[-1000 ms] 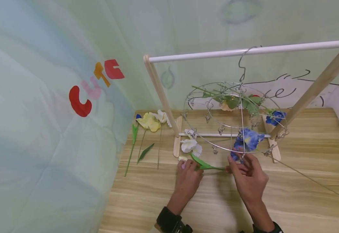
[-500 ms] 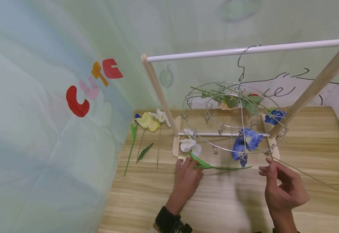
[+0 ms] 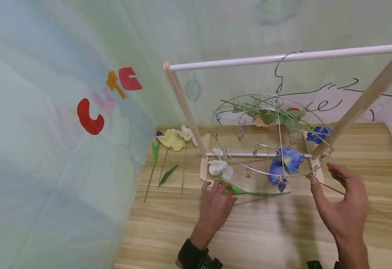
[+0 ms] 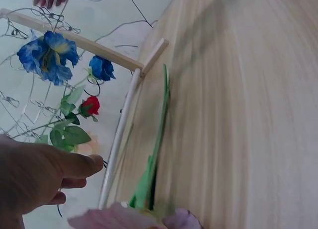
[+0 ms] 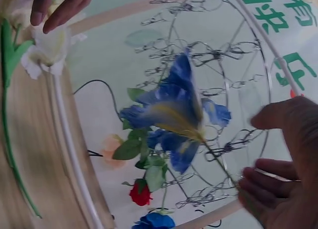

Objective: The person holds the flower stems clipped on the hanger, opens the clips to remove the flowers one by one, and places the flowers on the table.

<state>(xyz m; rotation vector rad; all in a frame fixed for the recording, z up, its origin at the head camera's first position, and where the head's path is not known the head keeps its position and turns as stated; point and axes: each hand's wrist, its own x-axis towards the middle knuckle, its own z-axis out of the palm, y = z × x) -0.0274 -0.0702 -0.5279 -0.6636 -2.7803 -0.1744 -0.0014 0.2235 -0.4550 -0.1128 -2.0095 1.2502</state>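
Observation:
My right hand [image 3: 345, 198] is spread, thumb and fingers apart, beside a metal clip [image 3: 311, 173] on the ring's near right rim. A thin stem from the blue iris [image 5: 169, 114] runs past its fingers in the right wrist view. The iris is at the front of the round wire clip hanger [image 3: 236, 161]. My left hand [image 3: 217, 205] lies low over the table with loosely bent fingers, at the base of a green tulip stem [image 3: 266, 194]. The pink tulip's petals [image 4: 117, 218] show below that hand in the left wrist view. White flowers [image 3: 217, 167] lie just beyond.
The hanger hooks over a white bar [image 3: 229, 64] on wooden posts [image 3: 372, 89]. A dark blue rose [image 3: 318, 134] and a red rose [image 5: 141, 193] hang at its back. Left of the rack lie a yellow flower [image 3: 171, 140], a loose leaf [image 3: 169, 175] and a budded stem [image 3: 150, 175].
My right hand has left the iris and tulip stem end, moved right to the rim clip, and spread its fingers. The left hand has stayed nearly in place.

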